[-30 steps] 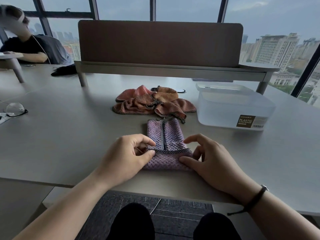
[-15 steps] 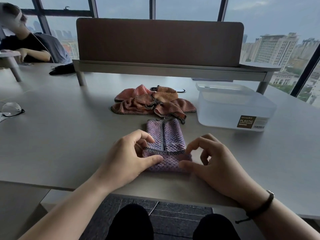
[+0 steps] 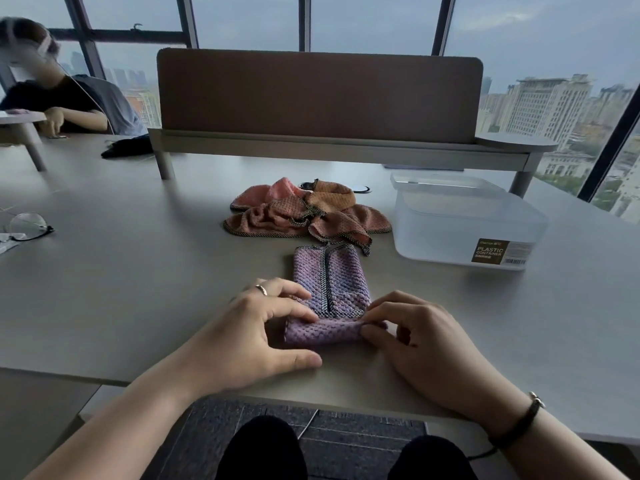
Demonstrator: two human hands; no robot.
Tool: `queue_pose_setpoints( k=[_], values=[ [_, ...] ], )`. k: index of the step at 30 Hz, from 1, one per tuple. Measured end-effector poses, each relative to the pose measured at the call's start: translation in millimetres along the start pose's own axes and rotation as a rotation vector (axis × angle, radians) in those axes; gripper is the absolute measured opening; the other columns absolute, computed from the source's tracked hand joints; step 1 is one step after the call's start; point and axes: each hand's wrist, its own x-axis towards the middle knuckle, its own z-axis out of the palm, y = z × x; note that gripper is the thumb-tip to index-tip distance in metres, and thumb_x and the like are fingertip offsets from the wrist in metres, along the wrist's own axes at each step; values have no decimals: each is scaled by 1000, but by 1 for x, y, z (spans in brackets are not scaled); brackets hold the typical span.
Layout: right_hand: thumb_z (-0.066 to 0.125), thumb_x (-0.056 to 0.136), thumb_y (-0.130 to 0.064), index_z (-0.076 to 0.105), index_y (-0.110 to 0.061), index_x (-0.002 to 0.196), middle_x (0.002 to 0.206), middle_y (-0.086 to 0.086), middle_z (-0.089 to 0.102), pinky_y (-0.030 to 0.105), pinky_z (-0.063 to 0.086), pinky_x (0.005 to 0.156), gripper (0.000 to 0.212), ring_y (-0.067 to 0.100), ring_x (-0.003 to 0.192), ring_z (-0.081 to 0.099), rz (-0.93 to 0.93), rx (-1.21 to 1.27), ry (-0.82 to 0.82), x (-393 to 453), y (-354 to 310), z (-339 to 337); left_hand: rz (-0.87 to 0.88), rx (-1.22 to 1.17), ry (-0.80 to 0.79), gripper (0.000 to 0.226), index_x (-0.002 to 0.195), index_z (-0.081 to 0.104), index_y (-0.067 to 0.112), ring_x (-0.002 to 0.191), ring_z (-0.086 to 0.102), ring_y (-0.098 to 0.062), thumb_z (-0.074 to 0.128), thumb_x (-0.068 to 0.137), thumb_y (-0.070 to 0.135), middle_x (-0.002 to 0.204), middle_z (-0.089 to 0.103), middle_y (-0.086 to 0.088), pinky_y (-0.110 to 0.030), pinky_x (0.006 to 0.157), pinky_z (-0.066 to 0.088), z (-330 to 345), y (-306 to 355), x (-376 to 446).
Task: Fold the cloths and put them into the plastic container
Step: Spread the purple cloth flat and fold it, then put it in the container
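Observation:
A purple cloth [image 3: 329,282] lies folded into a narrow strip on the grey table [image 3: 138,271], with its near end rolled over toward the far end. My left hand [image 3: 256,334] grips the left side of that rolled end between fingers and thumb. My right hand [image 3: 415,337] pinches the right side of the same rolled end. Behind it lies a heap of several pink and orange cloths [image 3: 301,213], unfolded. A translucent plastic container [image 3: 464,220] with a brown label stands open at the right; I see nothing inside it.
The container's lid [image 3: 446,180] lies behind the container. A desk divider on legs [image 3: 318,98] crosses the table's far side. Glasses [image 3: 27,226] lie at the left edge. Another person [image 3: 65,102] sits at the far left. A dark item [image 3: 126,147] lies near them.
Both hands have rolled the purple cloth's near end further away from me, so the fold is thicker and the flat part shorter.

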Motion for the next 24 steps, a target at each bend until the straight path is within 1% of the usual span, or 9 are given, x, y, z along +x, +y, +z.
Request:
queue_pose_setpoints(
  k=[3,6,7,9,12,15,18,22,24],
  values=[
    [61,87,-44,69,-36,91,92,-21,66,28,51,67,13,8,68,59,17,51,33,2,0,-2,6,-6,43,46,107,75,37,121,53,7,73,67,61,125,58,31,-20,105,40,2,-1,1],
    [66,88,-36,70,-34,87,70,-26,62,12,40,56,5,6,60,56,39,107,73,1,-2,-4,29,-22,142,25,101,78,27,109,61,7,75,77,34,114,67,23,-17,98,46,6,-1,2],
    [68,87,-36,70,-34,87,64,-28,60,11,39,53,3,4,56,55,52,123,69,0,-2,-5,33,-32,166,19,98,79,25,105,64,7,77,80,25,108,70,22,-16,95,47,6,-1,3],
    [75,78,-42,69,-38,90,61,-33,58,13,40,52,13,2,53,54,80,136,20,-1,-3,-6,22,-70,178,18,96,79,26,96,67,5,79,82,14,98,73,20,-14,87,50,5,1,5],
    [83,66,-42,66,-42,96,69,-44,57,15,41,54,34,2,57,57,87,71,-40,0,-3,-5,-47,-139,183,16,96,78,28,79,69,1,78,84,16,85,75,20,-11,71,49,2,3,7],
    [82,72,-33,68,-37,93,78,-25,72,16,42,53,26,3,51,55,93,148,52,10,6,-1,-96,-173,225,14,97,77,27,78,70,-2,77,85,21,83,75,20,-14,69,52,4,2,11],
    [79,78,-29,70,-31,85,69,-6,73,19,38,52,11,0,46,47,153,328,97,25,13,2,-177,-219,260,7,92,75,23,76,73,-8,76,86,25,78,77,14,-25,71,54,6,-3,17],
    [74,85,-29,69,-23,81,48,-8,63,13,29,41,8,0,33,37,230,361,38,43,13,-1,-272,-210,298,13,83,72,19,48,62,-6,70,90,29,60,72,5,-25,55,48,8,-4,34],
    [72,87,-31,67,-24,82,50,-5,63,11,26,39,9,1,32,40,240,322,33,55,13,-1,-308,-210,297,18,80,70,17,39,58,-8,68,92,30,52,68,2,-24,50,45,8,-3,42]
  ],
)
